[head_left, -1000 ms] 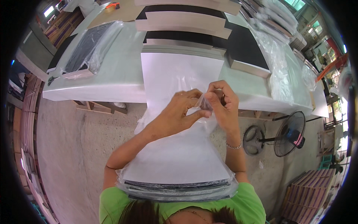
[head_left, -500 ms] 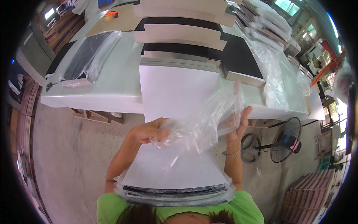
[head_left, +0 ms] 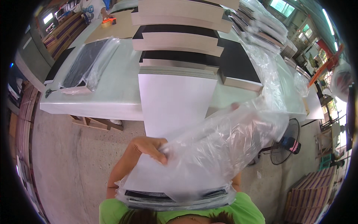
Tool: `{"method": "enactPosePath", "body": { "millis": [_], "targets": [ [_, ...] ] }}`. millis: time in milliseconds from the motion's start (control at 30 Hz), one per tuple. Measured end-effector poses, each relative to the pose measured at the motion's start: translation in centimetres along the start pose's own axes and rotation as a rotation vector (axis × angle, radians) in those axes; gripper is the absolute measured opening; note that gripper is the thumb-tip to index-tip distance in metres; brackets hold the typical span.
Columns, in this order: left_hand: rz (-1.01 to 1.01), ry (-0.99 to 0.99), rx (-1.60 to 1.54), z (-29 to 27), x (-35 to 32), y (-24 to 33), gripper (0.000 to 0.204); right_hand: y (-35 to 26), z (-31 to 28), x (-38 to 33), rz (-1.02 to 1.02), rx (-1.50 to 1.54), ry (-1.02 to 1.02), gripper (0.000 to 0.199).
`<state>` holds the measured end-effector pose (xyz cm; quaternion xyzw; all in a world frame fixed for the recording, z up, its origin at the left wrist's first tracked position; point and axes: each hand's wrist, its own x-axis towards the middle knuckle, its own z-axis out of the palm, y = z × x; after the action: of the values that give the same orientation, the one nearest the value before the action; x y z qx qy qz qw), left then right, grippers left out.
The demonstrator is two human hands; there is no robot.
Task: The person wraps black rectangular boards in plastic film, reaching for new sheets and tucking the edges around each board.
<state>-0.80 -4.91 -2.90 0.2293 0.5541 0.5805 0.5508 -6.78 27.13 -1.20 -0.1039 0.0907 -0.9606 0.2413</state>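
A large clear plastic bag (head_left: 227,138) is spread out between my hands, over the pale sheets before me. My left hand (head_left: 151,148) is closed, its thumb and fingers pinching the near left edge of the bag. Behind or inside the film is my right hand (head_left: 235,106); only a blurred pinkish patch shows through, and its fingers cannot be made out. A white board (head_left: 177,100) projects from the table edge toward me. Against my body rests a stack of plastic-wrapped boards (head_left: 179,201), a white surface on top.
Stacked black-topped boards (head_left: 181,31) stand on the white-covered table (head_left: 89,108). A wrapped dark board (head_left: 84,67), scissors (head_left: 49,92) and an orange tape dispenser (head_left: 109,22) lie to the left. At right are bagged stacks (head_left: 261,30) and a floor fan (head_left: 287,143).
The plastic bag has gone from bunched to spread wide, stretching farther right. My right hand, plainly visible before, is now mostly covered by it. The left hand keeps its pinch, slightly lower.
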Motion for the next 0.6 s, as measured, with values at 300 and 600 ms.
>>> {"method": "enactPosePath", "body": {
  "millis": [300, 600],
  "targets": [
    [1.186, 0.827, -0.522, 2.0, -0.5, 2.7, 0.043, 2.2, -1.9, 0.7, 0.458, 0.243, -0.023, 0.038],
    [1.081, 0.096, -0.742, -2.9, -1.5, 0.4, 0.063, 6.2, -0.1, -1.9, -0.019, -0.018, -0.790, 0.048]
  ]
}}
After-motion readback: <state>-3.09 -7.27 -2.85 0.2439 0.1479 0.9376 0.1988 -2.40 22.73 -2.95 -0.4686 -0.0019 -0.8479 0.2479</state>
